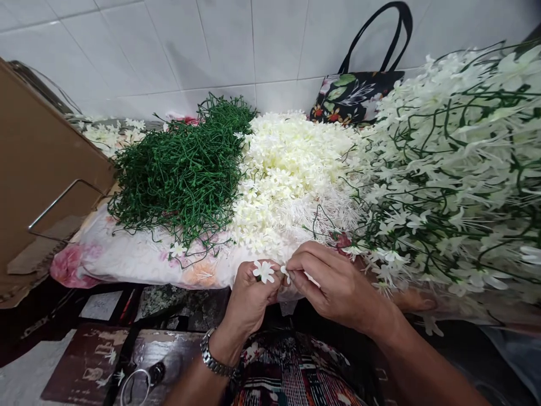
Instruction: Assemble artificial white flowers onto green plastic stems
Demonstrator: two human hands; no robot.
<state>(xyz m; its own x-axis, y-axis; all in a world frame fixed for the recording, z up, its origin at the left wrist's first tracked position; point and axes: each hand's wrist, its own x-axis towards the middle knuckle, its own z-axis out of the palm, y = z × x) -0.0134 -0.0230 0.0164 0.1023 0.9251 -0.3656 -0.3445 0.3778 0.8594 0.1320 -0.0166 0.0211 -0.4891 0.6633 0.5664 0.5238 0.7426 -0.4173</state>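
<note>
My left hand (253,293) is closed around a white artificial flower (264,272), whose open petals show above the thumb. Close beside it, my right hand (327,279) pinches a small white flower piece (285,274) between thumb and fingertips. The two hands almost touch at the front edge of the cloth. Stems inside the left fist are hidden. Just beyond the hands lies a pile of loose white blossoms (291,152), with a patch of thin white stamens (325,211) at its near side. Left of that is a heap of green plastic stems (181,169).
On the right rises a big mound of assembled white flowers (456,169). A floral cloth (139,265) covers the work surface. A cardboard box (46,152) stands at left, and a black floral bag (350,96) leans against the tiled wall (220,45).
</note>
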